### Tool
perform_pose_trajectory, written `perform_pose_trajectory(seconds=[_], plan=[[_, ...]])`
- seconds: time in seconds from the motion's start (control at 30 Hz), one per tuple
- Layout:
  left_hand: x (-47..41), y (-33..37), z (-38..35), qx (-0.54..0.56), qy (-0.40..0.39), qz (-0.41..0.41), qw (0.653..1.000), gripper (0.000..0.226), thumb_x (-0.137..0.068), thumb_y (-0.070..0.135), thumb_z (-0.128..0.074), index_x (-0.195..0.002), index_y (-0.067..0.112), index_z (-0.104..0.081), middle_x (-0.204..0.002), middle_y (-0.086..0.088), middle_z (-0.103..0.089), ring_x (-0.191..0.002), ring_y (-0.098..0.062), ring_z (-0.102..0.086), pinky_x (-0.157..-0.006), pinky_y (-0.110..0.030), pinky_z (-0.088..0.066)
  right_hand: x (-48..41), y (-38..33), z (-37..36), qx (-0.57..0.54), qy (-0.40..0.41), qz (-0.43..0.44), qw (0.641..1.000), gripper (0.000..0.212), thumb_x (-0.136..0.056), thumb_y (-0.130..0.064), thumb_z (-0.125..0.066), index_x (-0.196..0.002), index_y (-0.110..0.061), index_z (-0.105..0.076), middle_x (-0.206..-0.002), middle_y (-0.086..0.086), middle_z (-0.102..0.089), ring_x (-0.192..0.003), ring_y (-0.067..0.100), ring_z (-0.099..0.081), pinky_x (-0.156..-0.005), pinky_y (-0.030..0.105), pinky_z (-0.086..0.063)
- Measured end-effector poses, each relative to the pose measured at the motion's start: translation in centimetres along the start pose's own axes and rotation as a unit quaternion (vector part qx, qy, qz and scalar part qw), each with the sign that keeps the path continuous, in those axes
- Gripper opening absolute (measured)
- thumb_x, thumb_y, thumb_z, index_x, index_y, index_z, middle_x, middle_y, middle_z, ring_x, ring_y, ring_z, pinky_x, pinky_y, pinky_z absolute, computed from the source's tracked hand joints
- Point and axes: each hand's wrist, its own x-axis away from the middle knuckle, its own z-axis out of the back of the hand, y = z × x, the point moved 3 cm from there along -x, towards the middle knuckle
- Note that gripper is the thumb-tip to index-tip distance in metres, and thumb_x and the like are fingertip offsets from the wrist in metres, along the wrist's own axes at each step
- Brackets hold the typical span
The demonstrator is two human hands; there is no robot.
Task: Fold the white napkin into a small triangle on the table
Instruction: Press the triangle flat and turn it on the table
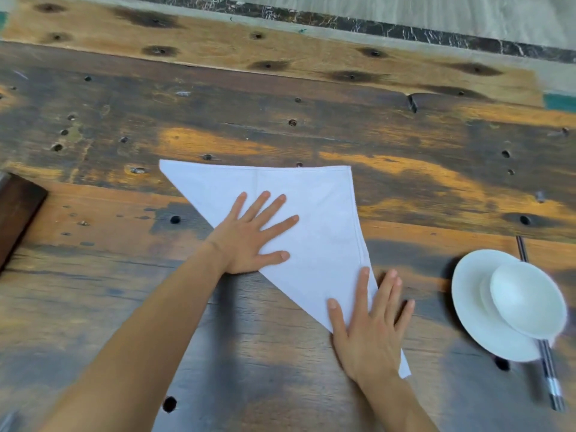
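The white napkin [321, 219] lies flat on the worn wooden table [280, 129] as one large triangle. Its top edge runs left to right, its right edge runs down to a near corner, and the long folded edge slants from upper left to lower right. My left hand [249, 238] rests palm down with fingers spread on the middle of the folded edge. My right hand [371, 325] lies flat, fingers apart, over the napkin's near lower corner, partly on the cloth and partly on the table. Neither hand holds anything.
A white plate [473, 325] with a white bowl [526, 300] on it sits at the right, lying over dark chopsticks [550, 372]. A dark wooden block [15, 213] is at the left edge. The tabletop has several dark holes.
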Motion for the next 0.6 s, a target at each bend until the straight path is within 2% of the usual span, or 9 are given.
perform_pose_trajectory(seconds=[0.07, 0.13, 0.2, 0.27, 0.33, 0.4, 0.47, 0.6], plan=[[-0.6, 0.6, 0.9, -0.020, -0.021, -0.016, 0.999, 0.079, -0.087, 0.083, 0.005, -0.154, 0.048, 0.026, -0.165, 0.005, 0.037, -0.154, -0.025, 0.031, -0.124, -0.060, 0.014, 0.3, -0.2, 0.2, -0.003, -0.001, -0.028, 1.000, 0.086, -0.096, -0.068, -0.015, -0.160, -0.010, -0.019, -0.164, 0.031, -0.005, -0.152, 0.048, -0.005, -0.119, 0.068, -0.010], [-0.5, 2.0, 1.7, -0.019, 0.008, 0.002, 1.000, 0.078, -0.090, 0.076, 0.007, -0.161, 0.043, 0.014, -0.167, 0.003, 0.032, -0.155, -0.025, 0.028, -0.123, -0.061, 0.013, 0.0, -0.4, 0.9, -0.013, 0.014, -0.017, 1.000, 0.087, -0.095, -0.066, -0.020, -0.159, -0.006, -0.022, -0.164, 0.031, -0.006, -0.151, 0.049, -0.007, -0.118, 0.069, -0.009], [0.1, 4.6, 1.9, 0.019, 0.075, 0.069, 0.995, 0.076, -0.095, 0.067, 0.007, -0.164, 0.035, 0.001, -0.170, -0.001, 0.024, -0.158, -0.027, 0.020, -0.124, -0.060, 0.011, -1.1, -1.2, 1.7, -0.029, 0.035, 0.060, 0.997, 0.079, -0.099, -0.060, -0.022, -0.160, -0.009, -0.018, -0.167, 0.025, -0.004, -0.154, 0.043, -0.003, -0.120, 0.065, -0.004], [0.9, 7.7, 1.3, 0.080, 0.118, 0.142, 0.980, 0.072, -0.098, 0.061, 0.004, -0.163, 0.031, 0.001, -0.171, -0.005, 0.019, -0.159, -0.029, 0.015, -0.124, -0.060, 0.011, -2.6, -2.5, 2.3, -0.050, 0.036, 0.167, 0.984, 0.069, -0.104, -0.052, -0.022, -0.161, -0.014, -0.015, -0.169, 0.016, -0.002, -0.156, 0.032, 0.001, -0.122, 0.059, 0.001], [1.6, 9.8, -0.4, 0.111, 0.101, 0.182, 0.972, 0.066, -0.100, 0.058, 0.005, -0.160, 0.032, 0.013, -0.170, -0.004, 0.024, -0.158, -0.028, 0.020, -0.124, -0.061, 0.013, -4.0, -3.5, 2.3, -0.034, 0.007, 0.253, 0.967, 0.065, -0.105, -0.048, -0.019, -0.161, -0.016, -0.016, -0.170, 0.009, -0.001, -0.157, 0.025, 0.002, -0.123, 0.057, 0.002], [1.9, 10.4, -2.0, 0.120, 0.080, 0.200, 0.969, 0.064, -0.101, 0.058, 0.006, -0.160, 0.037, 0.019, -0.169, 0.000, 0.029, -0.156, -0.024, 0.026, -0.123, -0.061, 0.014, -4.7, -3.4, 1.6, 0.015, -0.020, 0.299, 0.954, 0.066, -0.105, -0.051, -0.013, -0.161, -0.016, -0.014, -0.170, 0.005, 0.001, -0.157, 0.022, 0.001, -0.123, 0.058, -0.001], [1.9, 10.2, -2.6, 0.126, 0.099, 0.207, 0.965, 0.064, -0.102, 0.058, 0.003, -0.161, 0.037, 0.016, -0.169, 0.003, 0.027, -0.156, -0.021, 0.027, -0.123, -0.058, 0.016, -5.2, -2.2, 1.0, 0.034, -0.021, 0.304, 0.952, 0.068, -0.105, -0.057, -0.013, -0.162, -0.020, -0.011, -0.170, 0.004, 0.000, -0.157, 0.020, 0.003, -0.124, 0.058, -0.003], [1.7, 10.3, -2.9, 0.124, 0.121, 0.198, 0.965, 0.065, -0.103, 0.060, -0.004, -0.163, 0.037, 0.009, -0.171, 0.004, 0.021, -0.157, -0.020, 0.023, -0.124, -0.057, 0.014, -5.0, 0.5, 0.9, 0.016, -0.002, 0.234, 0.972, 0.073, -0.102, -0.067, -0.015, -0.162, -0.026, -0.002, -0.171, 0.000, 0.006, -0.156, 0.017, 0.008, -0.123, 0.055, 0.005]])
